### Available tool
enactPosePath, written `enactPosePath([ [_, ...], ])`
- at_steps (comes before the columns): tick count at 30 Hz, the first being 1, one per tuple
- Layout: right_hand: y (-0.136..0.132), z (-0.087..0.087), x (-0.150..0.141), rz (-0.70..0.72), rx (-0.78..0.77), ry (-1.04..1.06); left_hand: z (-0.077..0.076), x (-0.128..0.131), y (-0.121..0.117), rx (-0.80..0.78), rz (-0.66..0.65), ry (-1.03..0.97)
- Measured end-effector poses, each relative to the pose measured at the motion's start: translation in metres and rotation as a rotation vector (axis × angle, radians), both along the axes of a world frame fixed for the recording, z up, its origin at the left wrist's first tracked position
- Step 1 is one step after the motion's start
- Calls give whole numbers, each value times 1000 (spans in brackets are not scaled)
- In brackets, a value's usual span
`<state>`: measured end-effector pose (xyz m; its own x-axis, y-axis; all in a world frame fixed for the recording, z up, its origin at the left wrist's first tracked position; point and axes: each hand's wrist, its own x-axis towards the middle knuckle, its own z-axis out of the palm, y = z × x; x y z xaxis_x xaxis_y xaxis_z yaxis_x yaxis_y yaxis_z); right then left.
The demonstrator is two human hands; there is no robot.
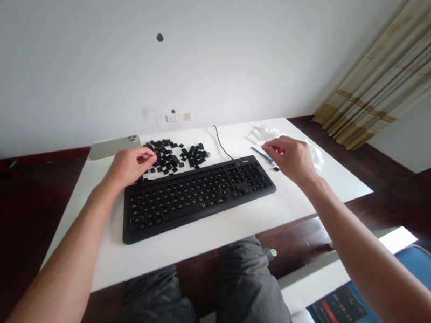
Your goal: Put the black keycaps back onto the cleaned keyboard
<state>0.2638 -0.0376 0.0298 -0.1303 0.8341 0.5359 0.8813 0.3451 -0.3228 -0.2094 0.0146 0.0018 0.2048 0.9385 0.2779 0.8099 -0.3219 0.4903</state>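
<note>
Black keycaps (171, 157) lay heaped behind the keyboard (193, 199), beside the curled left hand (131, 165); the right hand's (289, 159) fingers pinched near a blue tool (262, 155), grip unclear.

A black matt-plastic keyboard (193, 199) lies by the left hand (130, 167), with loose matt black plastic keycaps (169, 157) just beyond; crinkled translucent plastic film (262, 135) (rather shiny) sits past the right hand (291, 160), on a smooth white counter (191, 234).

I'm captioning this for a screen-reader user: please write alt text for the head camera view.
A person's left hand is by loose black keycaps beside a black keyboard on a white desk; the right hand is above a slim blue tool.
</note>
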Motion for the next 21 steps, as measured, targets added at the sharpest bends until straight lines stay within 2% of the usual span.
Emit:
enactPosePath([
  [5, -19, -28, 10, 16, -236, -63, 2, 1, -1, 4, 17, 9],
  [7, -25, -31, 13, 21, -213, -31, 1, 2, -1, 4, 6, 14],
  [11, -32, -28, 12, -24, -44, 55, 0, 2, -1, -2, -6, 22],
  [13, -31, -30, 11, -16, -72, 52, 0, 2, 0, -5, -3, 23],
  [17, -26, -36, 11, 21, -224, -12, -1, 2, 0, -13, -11, 26],
  [21, -24, -27, 8, 8, -85, -5, -1, 2, -1, -15, -27, 21],
])
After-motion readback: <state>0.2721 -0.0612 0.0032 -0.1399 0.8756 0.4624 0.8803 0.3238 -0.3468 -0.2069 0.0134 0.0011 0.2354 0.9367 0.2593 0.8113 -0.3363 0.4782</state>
